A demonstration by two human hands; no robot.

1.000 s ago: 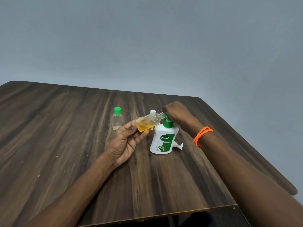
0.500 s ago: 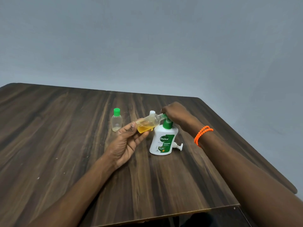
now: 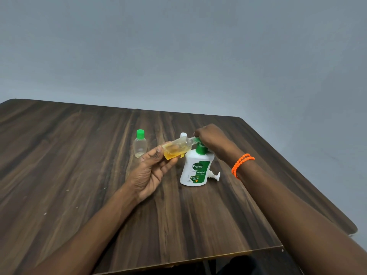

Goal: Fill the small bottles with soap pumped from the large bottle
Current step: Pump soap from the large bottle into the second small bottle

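Three small containers and one pump bottle are in play, all gathered toward the table's [image 3: 79, 175] far edge, somewhat right of its middle. Furthest left, a capped bottle [image 3: 140, 144] stands upright with its green cap on and only a trace of something at its base; it looks parked there, out of the way. Next comes the left hand [image 3: 151, 171], palm up, its fingers and thumb curled round the lower end of the open bottle [image 3: 177, 148]. It holds that bottle tilted, nearly lying over, mouth toward the right, which fits bringing the neck up to the spout rather than moving the heavier container. Yellow soap pools in the low end, filling roughly half. Behind it a white-topped object [image 3: 183, 134] peeps out, too hidden to identify. The Dettol bottle [image 3: 195, 171] stands upright on the table, so it can take a downward push without tipping. The right hand [image 3: 210, 136] rests on its green pump head with the fingers bent over it; the spout seems to meet the open bottle's mouth, though the hand hides the joint. A spare white pump [image 3: 214, 175] lies just right of the Dettol bottle's base. An orange bracelet [image 3: 241, 162] circles the right wrist.
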